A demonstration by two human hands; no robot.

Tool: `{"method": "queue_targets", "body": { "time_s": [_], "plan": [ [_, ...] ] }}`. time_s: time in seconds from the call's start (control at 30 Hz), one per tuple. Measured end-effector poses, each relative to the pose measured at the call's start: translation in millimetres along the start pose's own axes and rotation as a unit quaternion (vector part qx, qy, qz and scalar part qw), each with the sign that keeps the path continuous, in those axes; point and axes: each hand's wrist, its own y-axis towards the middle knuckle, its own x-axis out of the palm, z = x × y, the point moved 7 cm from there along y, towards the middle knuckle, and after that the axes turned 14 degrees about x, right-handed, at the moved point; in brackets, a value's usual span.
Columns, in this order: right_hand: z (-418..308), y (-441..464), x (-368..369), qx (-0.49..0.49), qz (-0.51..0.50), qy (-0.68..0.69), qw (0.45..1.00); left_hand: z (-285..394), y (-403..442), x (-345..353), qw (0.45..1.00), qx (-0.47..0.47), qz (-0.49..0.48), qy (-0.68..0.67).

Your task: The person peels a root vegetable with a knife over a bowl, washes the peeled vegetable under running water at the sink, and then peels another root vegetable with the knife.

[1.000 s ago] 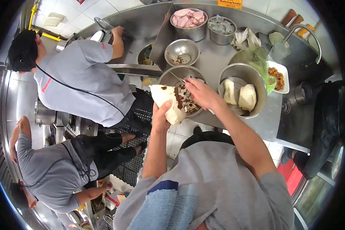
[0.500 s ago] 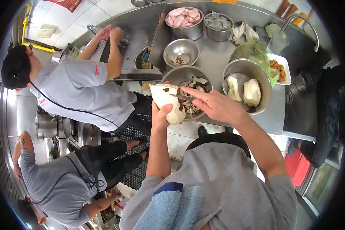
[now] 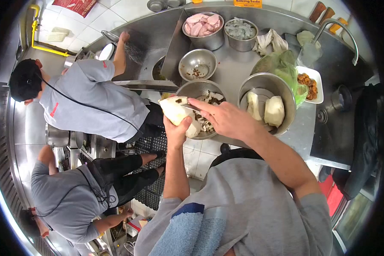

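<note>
A large peeled white root vegetable [image 3: 175, 114] with dark brown spots rests in my left hand [image 3: 176, 133], whose fingers wrap its underside. My right hand [image 3: 231, 120] is closed on a knife [image 3: 193, 107], its blade against the root's upper right side and the index finger stretched along towards a brown spot. Below them stands a metal bowl [image 3: 191, 88] holding brown and white trimmings. To the right, a deep steel pot [image 3: 291, 106] contains two peeled white pieces [image 3: 274, 111]. The knife's handle is mostly hidden in my right hand.
Behind are a smaller metal bowl [image 3: 185, 64] with brown scraps, a pot of pale pink meat [image 3: 204, 27] and a pot of greyish pieces [image 3: 241, 30]. A green plastic bag [image 3: 281, 66] and white dish [image 3: 318, 96] stand right. One co-worker [image 3: 87, 100] is at the sink, another [image 3: 68, 200] behind.
My hands, the root and the knife have shifted slightly left in view, with the blade still at the root. The co-worker at the sink has moved their arms. The camera view has shifted a little.
</note>
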Motion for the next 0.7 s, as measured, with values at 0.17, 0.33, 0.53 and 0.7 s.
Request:
{"method": "queue_targets", "body": {
  "time_s": [0.17, 0.33, 0.53, 0.7],
  "plan": [
    [21.8, 19.4, 20.0, -0.036, 0.005, 0.151, 0.988, -18.2, -14.8, -0.5, 0.998, -0.008, 0.057, -0.014],
    [59.1, -0.2, 18.1, 0.197, -0.196, 0.317, 0.907, -11.8, -17.3, 1.8, 0.999, -0.022, 0.022, -0.034],
    [44.9, 1.6, 10.6, 0.071, -0.011, 0.071, 0.995, -21.8, -25.4, -0.1, 0.977, -0.068, 0.092, -0.182],
    [27.1, 1.3, 27.8, 0.004, 0.020, 0.084, 0.996, -19.3, -24.3, 6.6, 0.988, -0.015, 0.088, -0.128]
  ]
}}
